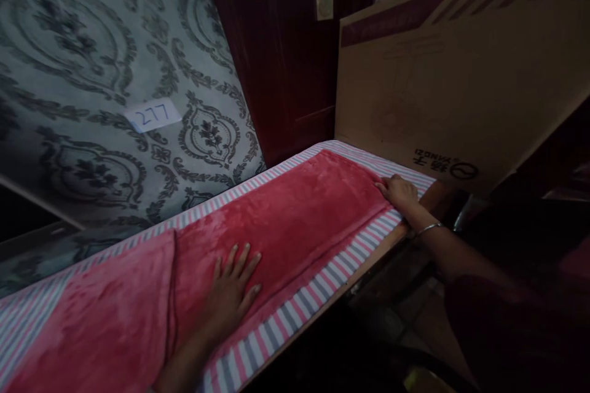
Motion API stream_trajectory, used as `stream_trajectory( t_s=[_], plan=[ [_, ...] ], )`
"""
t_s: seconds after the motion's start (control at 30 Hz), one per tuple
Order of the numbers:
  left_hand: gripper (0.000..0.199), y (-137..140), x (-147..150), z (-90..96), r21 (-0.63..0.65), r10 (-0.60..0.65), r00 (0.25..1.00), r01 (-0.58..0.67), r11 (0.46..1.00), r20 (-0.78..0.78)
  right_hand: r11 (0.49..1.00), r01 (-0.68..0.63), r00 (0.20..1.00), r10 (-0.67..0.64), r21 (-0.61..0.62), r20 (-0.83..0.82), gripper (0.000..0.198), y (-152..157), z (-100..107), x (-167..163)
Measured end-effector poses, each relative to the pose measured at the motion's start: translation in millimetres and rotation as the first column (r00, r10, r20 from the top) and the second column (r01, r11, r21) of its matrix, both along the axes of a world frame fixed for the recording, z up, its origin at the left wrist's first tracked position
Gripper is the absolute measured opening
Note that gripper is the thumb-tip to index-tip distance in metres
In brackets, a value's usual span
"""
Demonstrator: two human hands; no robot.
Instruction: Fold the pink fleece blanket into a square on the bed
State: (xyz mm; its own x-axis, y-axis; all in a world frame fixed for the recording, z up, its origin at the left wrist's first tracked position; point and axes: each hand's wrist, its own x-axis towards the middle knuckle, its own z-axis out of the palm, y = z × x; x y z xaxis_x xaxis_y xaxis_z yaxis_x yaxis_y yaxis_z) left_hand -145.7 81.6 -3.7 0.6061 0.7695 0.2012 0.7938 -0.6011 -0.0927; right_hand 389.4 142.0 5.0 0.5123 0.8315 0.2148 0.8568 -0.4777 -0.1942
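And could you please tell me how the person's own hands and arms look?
The left hand and right hand are both ungloved. A thin, silver-coloured bangle circles the right wrist, and a dark maroon sleeve shows further up that arm.

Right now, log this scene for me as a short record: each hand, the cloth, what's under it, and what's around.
Left hand: left hand laid on the red cloth, fingers spread
Right hand: right hand at the cloth's far right corner, fingers curled; whether they pinch it is unclear
Cloth: spread lengthwise, layered edge showing toward the left
Underneath: striped cover
Right wrist: bracelet
Behind: patterned wall with a "277" label
Far right: cardboard box
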Motion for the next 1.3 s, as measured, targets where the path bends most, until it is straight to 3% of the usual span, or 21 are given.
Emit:
stream_trajectory(
  t_s=[0.13,0.23,0.33,0.43,0.53,0.63,0.87,1.03,1.1,1.17,1.23,1.3],
  plan=[
    [0.056,-5,3,7.7,-0.042,0.027,1.000,-0.027,0.999,0.001,0.998,-0.053,0.998,0.052,0.046,0.031,0.042,-6,-2,-6],
    [0.056,-8,6,11.2,-0.072,0.053,0.998,-0.052,0.996,0.015,0.997,-0.053,0.997,0.056,0.061,-0.047,0.042,-5,0,-4],
    [0.056,-9,7,10.8,-0.081,0.068,0.997,-0.065,0.995,0.036,0.998,0.022,0.982,-0.010,0.058,-0.188,0.052,3,7,1],
    [0.056,-9,6,9.3,-0.072,0.062,0.997,-0.059,0.996,0.041,0.993,0.118,0.963,-0.121,-0.024,-0.243,0.057,14,14,4],
    [0.057,-8,3,9.4,-0.074,0.047,0.999,-0.045,0.996,0.022,0.994,0.044,0.984,-0.062,-0.104,-0.166,0.053,23,15,8],
    [0.058,-7,0,10.1,-0.081,0.024,1.000,-0.023,0.996,0.013,0.994,-0.030,0.996,0.021,-0.104,-0.085,0.046,25,7,14],
    [0.059,-8,1,9.3,-0.082,0.021,0.999,-0.019,0.996,0.024,0.997,0.038,0.998,-0.042,-0.072,-0.053,0.045,23,-4,19],
    [0.056,8,-18,38.8,-0.209,-0.012,0.996,0.030,0.978,0.088,0.995,0.056,0.991,-0.065,-0.082,-0.115,0.043,23,5,19],
    [0.054,27,-38,58.4,-0.200,0.066,0.991,-0.042,0.979,0.113,0.994,0.073,0.991,-0.081,-0.075,-0.108,0.043,27,11,11],
    [0.054,49,-62,75.4,-0.156,0.239,0.966,-0.222,0.962,0.097,0.999,0.037,0.997,-0.038,-0.027,-0.068,0.045,34,18,-5],
    [0.058,70,-82,84.5,-0.134,0.459,0.887,-0.449,0.883,0.050,0.992,-0.117,0.993,0.118,0.034,-0.005,0.050,44,23,-26],
    [0.061,84,-95,83.1,-0.134,0.619,0.785,-0.613,0.778,0.002,0.954,-0.296,0.955,0.293,0.051,0.051,0.054,55,22,-44]
  ],
)
